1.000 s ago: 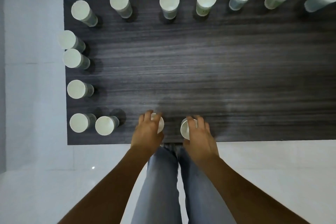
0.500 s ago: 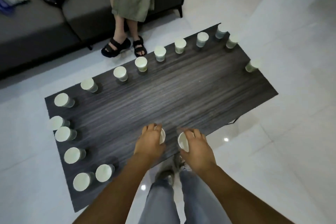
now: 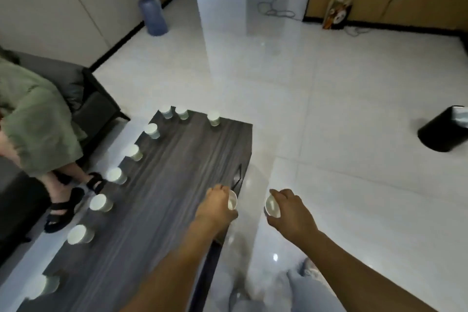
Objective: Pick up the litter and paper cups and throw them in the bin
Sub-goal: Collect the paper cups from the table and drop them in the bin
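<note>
both cups now off table

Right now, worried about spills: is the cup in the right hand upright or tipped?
Tipped. The cup lies sideways in the right hand, its white mouth facing left. Contents: cannot tell.

Both hands extended forward: left hand curled, right hand curled.
</note>
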Demonstrator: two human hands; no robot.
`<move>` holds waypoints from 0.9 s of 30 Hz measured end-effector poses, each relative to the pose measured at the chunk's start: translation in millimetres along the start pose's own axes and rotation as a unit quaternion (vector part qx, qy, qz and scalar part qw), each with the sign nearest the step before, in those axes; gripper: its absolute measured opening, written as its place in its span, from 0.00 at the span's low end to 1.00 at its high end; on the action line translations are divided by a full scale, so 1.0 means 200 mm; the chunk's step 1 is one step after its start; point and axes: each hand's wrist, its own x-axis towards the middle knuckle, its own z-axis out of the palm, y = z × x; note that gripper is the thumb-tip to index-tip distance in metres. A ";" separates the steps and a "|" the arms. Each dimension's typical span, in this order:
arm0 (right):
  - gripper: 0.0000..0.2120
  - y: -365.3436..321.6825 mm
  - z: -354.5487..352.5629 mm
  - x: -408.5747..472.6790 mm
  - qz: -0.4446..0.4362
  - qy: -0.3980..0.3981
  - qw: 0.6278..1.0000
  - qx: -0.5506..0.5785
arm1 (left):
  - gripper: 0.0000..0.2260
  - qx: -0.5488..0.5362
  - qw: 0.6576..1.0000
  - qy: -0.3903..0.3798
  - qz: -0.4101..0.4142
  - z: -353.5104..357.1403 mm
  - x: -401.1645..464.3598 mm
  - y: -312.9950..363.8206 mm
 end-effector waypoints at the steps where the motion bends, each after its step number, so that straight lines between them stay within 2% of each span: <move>1: 0.33 0.09 -0.07 -0.02 0.018 0.017 1.000 0.010 | 0.27 0.007 1.000 0.000 0.022 0.00 0.04 0.12; 6: 0.32 0.61 -0.43 -0.13 0.105 0.078 0.990 0.049 | 0.29 0.037 0.990 0.002 0.135 0.07 0.21 0.85; 15: 0.33 1.63 -1.10 -0.36 0.208 0.154 0.963 0.070 | 0.27 0.075 0.961 -0.037 0.262 0.33 0.40 2.16; 21: 0.33 2.10 -1.38 -0.45 0.259 0.188 0.942 0.105 | 0.26 0.110 0.941 -0.058 0.315 0.47 0.50 2.75; 27: 0.33 2.50 -1.66 -0.35 0.290 0.217 0.922 0.138 | 0.26 0.137 0.920 -0.077 0.358 0.54 0.76 3.29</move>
